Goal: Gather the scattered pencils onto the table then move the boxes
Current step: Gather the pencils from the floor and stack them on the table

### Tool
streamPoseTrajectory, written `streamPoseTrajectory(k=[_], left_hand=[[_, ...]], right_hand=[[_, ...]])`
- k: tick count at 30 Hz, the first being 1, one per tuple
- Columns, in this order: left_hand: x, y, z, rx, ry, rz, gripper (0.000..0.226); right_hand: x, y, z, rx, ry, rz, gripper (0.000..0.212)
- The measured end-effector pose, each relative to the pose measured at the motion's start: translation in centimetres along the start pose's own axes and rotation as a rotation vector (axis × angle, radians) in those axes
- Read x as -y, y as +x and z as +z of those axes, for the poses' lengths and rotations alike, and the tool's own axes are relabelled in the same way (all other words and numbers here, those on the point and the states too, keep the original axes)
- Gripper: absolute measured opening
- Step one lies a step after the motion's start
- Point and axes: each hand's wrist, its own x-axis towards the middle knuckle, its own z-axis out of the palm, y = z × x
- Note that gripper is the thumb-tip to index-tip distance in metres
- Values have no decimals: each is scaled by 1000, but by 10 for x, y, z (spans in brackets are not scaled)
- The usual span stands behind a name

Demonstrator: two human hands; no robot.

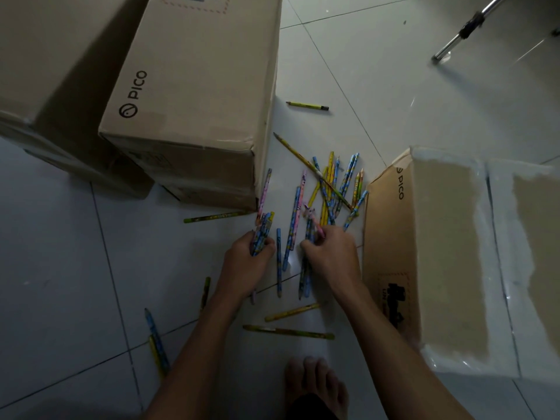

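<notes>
Several coloured pencils lie scattered on the tiled floor, with the thickest pile [336, 186] between two cardboard boxes. My left hand [245, 259] is closed around a bundle of pencils [262, 231] that stick up past its fingers. My right hand [331, 253] pinches a few pencils [312, 225] at the near edge of the pile. One brown box [197, 95] stands at the upper left, another box [448, 256] at the right, taped white on top. A lone yellow pencil [307, 105] lies farther away.
A third box [51, 65] sits at the far left. Loose pencils [156, 344] lie near my left forearm, and others [289, 331] lie between my arms. My bare foot [315, 386] rests at the bottom. A metal stand leg [463, 31] crosses the top right.
</notes>
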Motion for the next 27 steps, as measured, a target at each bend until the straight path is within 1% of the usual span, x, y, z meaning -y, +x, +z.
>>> streamPoseTrajectory(k=[4, 7, 10, 12, 14, 17, 22, 24, 27], left_hand=[[0, 2, 2, 3, 9, -5, 9], [-1, 4, 5, -17, 43, 21, 6], [-5, 7, 9, -49, 98, 77, 16], [-10, 11, 12, -67, 144, 107, 15], [-15, 17, 17, -82, 213, 139, 13], [-25, 26, 24, -124, 359, 177, 18], [-43, 37, 38, -134, 528, 171, 35], [-46, 40, 41, -145, 553, 162, 36], [-47, 42, 40, -155, 498, 113, 35]], right_hand=[[4, -1, 7, 21, -68, -34, 31], [5, 0, 5, 50, -58, -4, 36], [4, -1, -1, 5, 99, 79, 37], [2, 1, -5, -23, 231, 159, 34], [0, 4, -9, -28, 301, 207, 33], [2, 6, -11, -15, 288, 195, 33], [-1, 5, -13, -81, 363, 172, 28], [-4, 6, -14, -88, 366, 169, 24], [-6, 5, -18, -104, 307, 137, 19]])
